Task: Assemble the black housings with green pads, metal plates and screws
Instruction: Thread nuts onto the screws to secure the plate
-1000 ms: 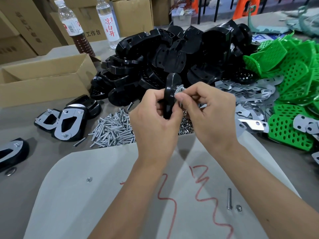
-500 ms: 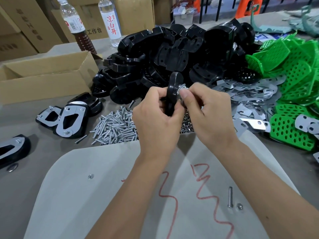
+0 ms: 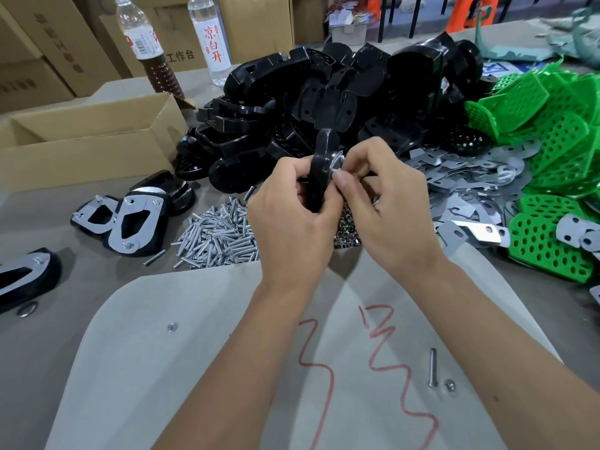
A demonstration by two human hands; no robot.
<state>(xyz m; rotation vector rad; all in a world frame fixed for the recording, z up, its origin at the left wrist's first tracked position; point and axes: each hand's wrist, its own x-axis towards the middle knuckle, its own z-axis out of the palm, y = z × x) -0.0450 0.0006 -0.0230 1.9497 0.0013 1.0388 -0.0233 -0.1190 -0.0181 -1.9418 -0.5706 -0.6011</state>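
Observation:
My left hand (image 3: 289, 219) grips a black housing (image 3: 321, 157) held on edge above the table's middle. A metal plate (image 3: 338, 156) shows on the housing's right face. My right hand (image 3: 386, 203) pinches a small metal fastener (image 3: 335, 172) against that plate with thumb and forefinger. Behind the hands lies a big heap of black housings (image 3: 324, 89). Green perforated pads (image 3: 552, 125) are piled at the right, loose metal plates (image 3: 467, 186) beside them. A heap of screws (image 3: 220, 235) lies under my left hand, with nuts (image 3: 347, 228) next to it.
Finished housings with plates (image 3: 130, 222) lie at the left, another (image 3: 26, 274) at the far left edge. An open cardboard box (image 3: 84, 141) and two bottles (image 3: 211, 37) stand behind. A loose screw (image 3: 432, 367) and nut (image 3: 449, 384) lie on the pale sheet (image 3: 194, 368).
Both hands stay together on the housing. My right fingers have shifted slightly on the fastener at the plate; the view has drifted a little.

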